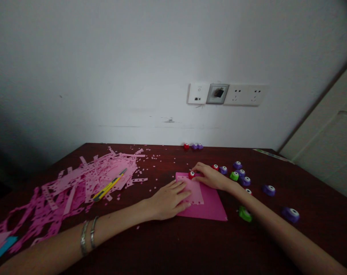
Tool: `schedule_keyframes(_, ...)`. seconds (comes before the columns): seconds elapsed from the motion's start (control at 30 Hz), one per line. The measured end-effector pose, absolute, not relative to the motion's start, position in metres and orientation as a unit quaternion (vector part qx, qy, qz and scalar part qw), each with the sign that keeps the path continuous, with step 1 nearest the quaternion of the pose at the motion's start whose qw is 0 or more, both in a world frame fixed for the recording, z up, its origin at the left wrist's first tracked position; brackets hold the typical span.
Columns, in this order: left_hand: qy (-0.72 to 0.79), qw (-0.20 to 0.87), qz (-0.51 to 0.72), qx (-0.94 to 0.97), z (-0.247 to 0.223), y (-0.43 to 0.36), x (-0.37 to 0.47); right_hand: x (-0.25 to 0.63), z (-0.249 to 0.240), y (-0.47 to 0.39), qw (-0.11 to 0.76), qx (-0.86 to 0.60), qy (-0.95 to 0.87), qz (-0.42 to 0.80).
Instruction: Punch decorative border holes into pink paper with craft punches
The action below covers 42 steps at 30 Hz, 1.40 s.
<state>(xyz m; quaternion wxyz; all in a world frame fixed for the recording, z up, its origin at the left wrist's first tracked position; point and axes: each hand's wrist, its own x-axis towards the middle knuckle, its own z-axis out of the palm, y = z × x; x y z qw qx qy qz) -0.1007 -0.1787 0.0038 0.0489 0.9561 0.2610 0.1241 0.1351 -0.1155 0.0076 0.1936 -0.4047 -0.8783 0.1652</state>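
A light pink sheet point(197, 194) with small punched holes along its edges lies on a larger dark pink sheet point(212, 206). My left hand point(169, 200) rests flat over the left side of both sheets, fingers spread, holding nothing. At the light sheet's top edge, my right hand point(209, 175) has its thumb and fingers around a small red punch point(192, 174) with a white round top. Two bracelets circle my left forearm.
A heap of cut pink strips point(113, 168) with a yellow cutter point(109, 186) on it covers the left. Purple point(269, 190), green point(245, 214) and red punches stand at the right; a few more point(197, 146) sit by the wall. Blue and pink sheets lie at the lower left corner.
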Motion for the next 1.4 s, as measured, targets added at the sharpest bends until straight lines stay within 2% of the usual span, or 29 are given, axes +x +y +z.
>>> schedule_keyframes(0.63,0.266,0.082,0.122,0.953,0.006,-0.180,-0.100,0.134,0.010,-0.115,0.187,-0.399,-0.883,0.161)
schedule_keyframes(0.8,0.299,0.123,0.201,0.925,0.019,-0.158,-0.095,0.138,0.019,-0.112,0.215,-0.445,-0.845,0.206)
schedule_keyframes(0.9,0.353,0.136,0.251,0.891,0.029,-0.138,-0.090,0.140,0.022,-0.110,0.197,-0.481,-0.814,0.258)
schedule_keyframes(1.0,0.355,0.113,0.220,0.901,0.032,-0.135,-0.085,0.141,0.019,-0.108,0.169,-0.460,-0.827,0.275)
schedule_keyframes(1.17,0.309,0.015,0.133,0.942,0.018,-0.172,-0.079,0.136,0.014,-0.109,0.152,-0.449,-0.852,0.224)
schedule_keyframes(1.4,0.314,-0.010,0.094,0.945,0.001,-0.195,-0.084,0.132,0.018,-0.114,0.156,-0.453,-0.857,0.191)
